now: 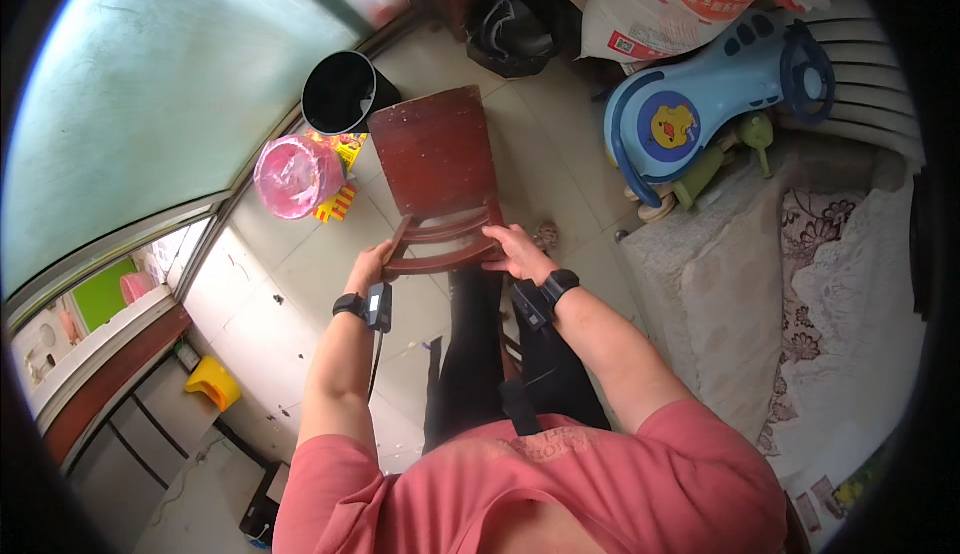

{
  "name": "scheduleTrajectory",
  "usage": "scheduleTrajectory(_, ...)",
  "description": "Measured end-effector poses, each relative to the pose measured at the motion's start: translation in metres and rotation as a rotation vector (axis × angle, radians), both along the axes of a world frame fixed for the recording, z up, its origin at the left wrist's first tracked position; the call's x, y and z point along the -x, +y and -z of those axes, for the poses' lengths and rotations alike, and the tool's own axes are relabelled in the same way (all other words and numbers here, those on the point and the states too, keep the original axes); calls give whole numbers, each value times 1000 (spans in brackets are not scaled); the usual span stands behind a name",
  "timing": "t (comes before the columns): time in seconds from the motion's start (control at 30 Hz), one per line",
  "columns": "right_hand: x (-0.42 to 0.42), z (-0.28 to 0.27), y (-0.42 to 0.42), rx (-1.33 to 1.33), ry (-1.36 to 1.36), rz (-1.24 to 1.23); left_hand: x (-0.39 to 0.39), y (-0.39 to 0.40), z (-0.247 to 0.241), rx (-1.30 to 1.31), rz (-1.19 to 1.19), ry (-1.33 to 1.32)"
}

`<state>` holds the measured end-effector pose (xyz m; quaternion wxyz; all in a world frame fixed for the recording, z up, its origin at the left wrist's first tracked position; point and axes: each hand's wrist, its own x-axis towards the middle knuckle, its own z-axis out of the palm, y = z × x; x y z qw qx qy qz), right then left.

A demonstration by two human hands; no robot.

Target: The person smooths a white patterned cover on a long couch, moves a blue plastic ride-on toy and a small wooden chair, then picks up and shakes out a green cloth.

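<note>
A reddish-brown wooden chair [439, 153] stands in front of me on the tiled floor, its backrest towards me. My left hand [370, 264] grips the left end of the backrest. At the right end, my right hand [516, 252] holds the other side, its thumb on top. The seat points away from me, and my legs in black trousers are just behind the backrest. Both wrists carry black straps with small devices.
A black bin [339, 94] and a pink bin with a plastic liner [296, 177] stand left of the chair. Further right are a blue ride-on toy [690, 108], a large white sack [660, 10] and a cloth-covered piece of furniture [697, 306]. A black plastic bag [512, 33] lies beyond the seat.
</note>
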<state>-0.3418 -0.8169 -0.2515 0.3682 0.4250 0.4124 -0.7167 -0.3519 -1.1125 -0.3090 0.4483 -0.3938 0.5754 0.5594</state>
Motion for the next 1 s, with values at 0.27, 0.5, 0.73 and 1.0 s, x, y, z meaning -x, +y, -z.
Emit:
scheduleTrajectory(0.27,4,-7,9,149,113,281,-5,13,4,-87,-63,-13)
scheduleTrajectory(0.5,-42,18,135,162,123,273,-22,129,-35,-283,-150,-98)
scheduleTrajectory(0.73,-23,-17,217,-66,122,326,-1,232,-62,-205,107,73)
scheduleTrajectory(1.0,-6,-19,233,-160,194,425,19,263,-28,-290,-103,182)
